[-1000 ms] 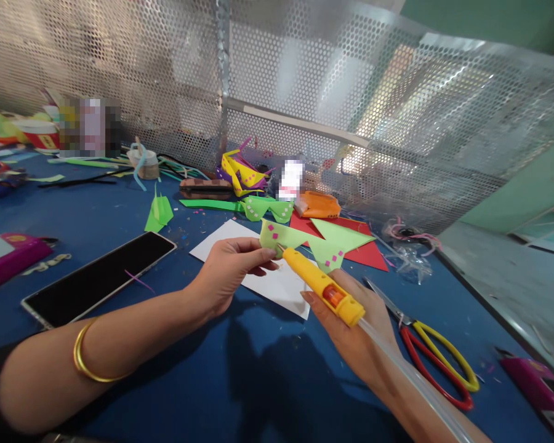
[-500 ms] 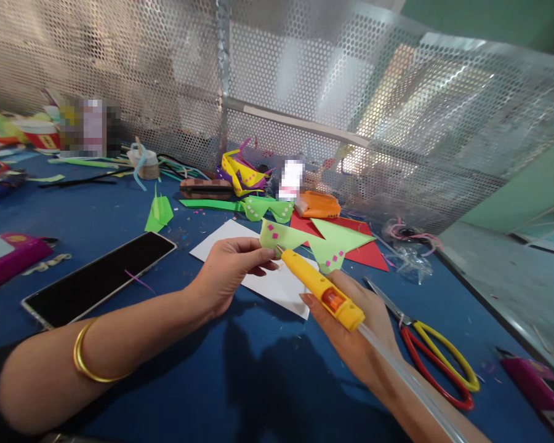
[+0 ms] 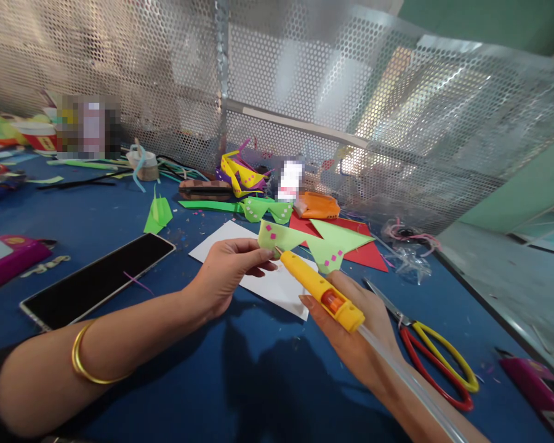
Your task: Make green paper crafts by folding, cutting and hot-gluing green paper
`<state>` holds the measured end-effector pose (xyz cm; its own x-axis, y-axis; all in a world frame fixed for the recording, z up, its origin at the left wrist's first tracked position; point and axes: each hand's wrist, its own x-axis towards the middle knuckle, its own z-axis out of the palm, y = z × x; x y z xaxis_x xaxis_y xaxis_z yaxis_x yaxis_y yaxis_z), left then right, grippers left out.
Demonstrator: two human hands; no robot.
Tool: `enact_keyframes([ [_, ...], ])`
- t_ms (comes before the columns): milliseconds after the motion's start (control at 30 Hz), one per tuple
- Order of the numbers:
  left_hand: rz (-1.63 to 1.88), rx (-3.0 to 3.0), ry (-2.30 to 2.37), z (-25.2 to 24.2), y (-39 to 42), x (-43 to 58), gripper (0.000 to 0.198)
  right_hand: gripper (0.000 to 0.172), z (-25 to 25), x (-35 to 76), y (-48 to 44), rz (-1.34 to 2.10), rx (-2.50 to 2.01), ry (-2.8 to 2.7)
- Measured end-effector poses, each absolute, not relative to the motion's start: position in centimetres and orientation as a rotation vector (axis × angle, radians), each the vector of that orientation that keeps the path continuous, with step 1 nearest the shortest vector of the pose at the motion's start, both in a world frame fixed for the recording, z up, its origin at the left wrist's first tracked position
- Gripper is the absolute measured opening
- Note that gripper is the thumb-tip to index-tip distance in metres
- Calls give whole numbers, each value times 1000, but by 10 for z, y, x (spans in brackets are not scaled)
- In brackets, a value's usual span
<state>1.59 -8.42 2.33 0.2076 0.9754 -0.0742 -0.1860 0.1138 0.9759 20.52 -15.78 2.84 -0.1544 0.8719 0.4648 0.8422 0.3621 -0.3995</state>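
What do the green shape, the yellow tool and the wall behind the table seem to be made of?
Green shape: thin matte paper, judging by crisp folds and cut edges. Yellow tool: probably smooth plastic, slightly glossy. Wall: perforated sheet metal, by its silvery sheen and regular holes.

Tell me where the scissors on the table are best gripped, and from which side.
Grip the scissors by the red and yellow handle loops, from above on the near side. They lie flat on the table, loops toward the person and blades pointing away, so the loops are open to the fingers. The right hand, beside them, holds a glue gun.
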Motion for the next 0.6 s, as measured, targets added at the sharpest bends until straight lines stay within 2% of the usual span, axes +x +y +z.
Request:
enact_keyframes([
  [267, 1092, 1061, 965, 23, -84, 15, 9, 32, 29, 204, -158, 79, -1497, -2003],
  [500, 1103, 884, 965, 22, -78, 15, 12, 22, 33, 211, -159, 222, -1399, -1851],
  [600, 1152, 739, 976, 21, -69, 13, 14, 28, 33, 222, -155, 211, -1477, -1664],
])
